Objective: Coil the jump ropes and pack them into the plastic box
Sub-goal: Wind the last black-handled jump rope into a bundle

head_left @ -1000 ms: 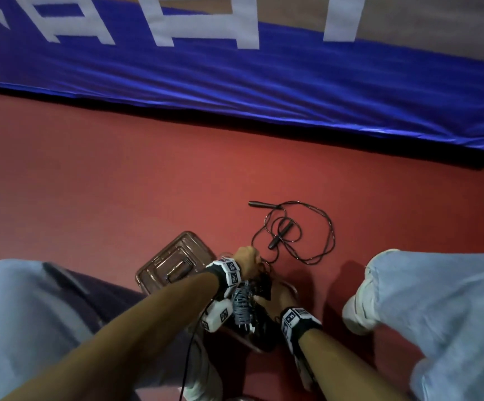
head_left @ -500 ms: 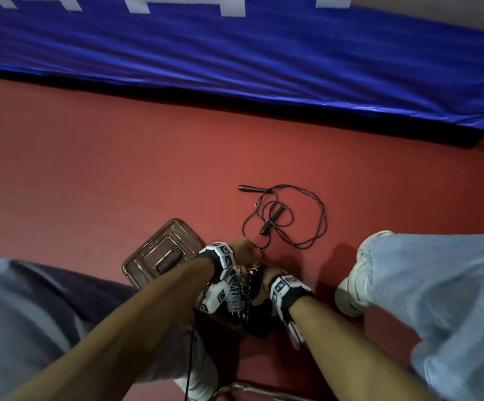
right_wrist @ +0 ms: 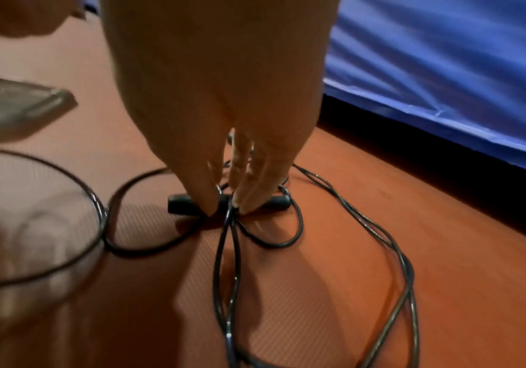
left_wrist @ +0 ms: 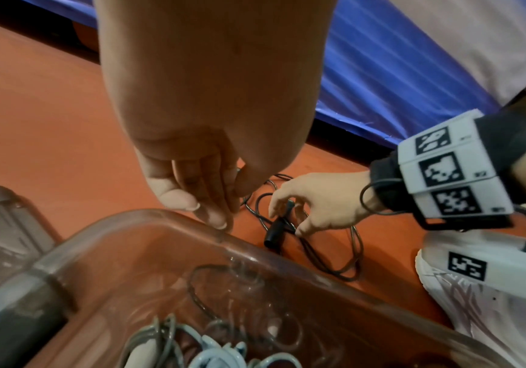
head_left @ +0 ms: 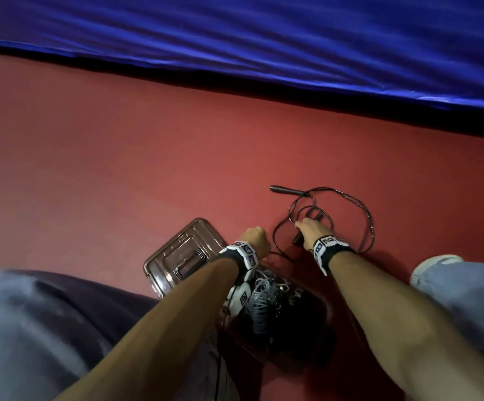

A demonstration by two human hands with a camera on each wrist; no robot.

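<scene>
A loose black jump rope [head_left: 368,218] lies tangled on the red floor just beyond the clear plastic box [head_left: 326,306]. One black handle [head_left: 285,190] points away at the far side. My right hand [head_left: 307,230] reaches past the box, and its fingertips [right_wrist: 246,201] pinch the rope's other handle [right_wrist: 181,200] together with crossing cord. My left hand [head_left: 253,237] hovers at the box's far rim [left_wrist: 161,219] with loosely curled fingers [left_wrist: 211,211] and holds nothing. Inside the box lie coiled grey and dark ropes [left_wrist: 211,353].
The box's clear lid [head_left: 177,256] lies flat on the floor to the left. A blue padded mat [head_left: 264,39] runs along the far side. My white shoe [head_left: 434,264] and right knee stand to the right of the rope, my left knee at lower left.
My right hand has left the box and gone forward onto the loose black rope's handle. The left hand has risen from the box to its far rim.
</scene>
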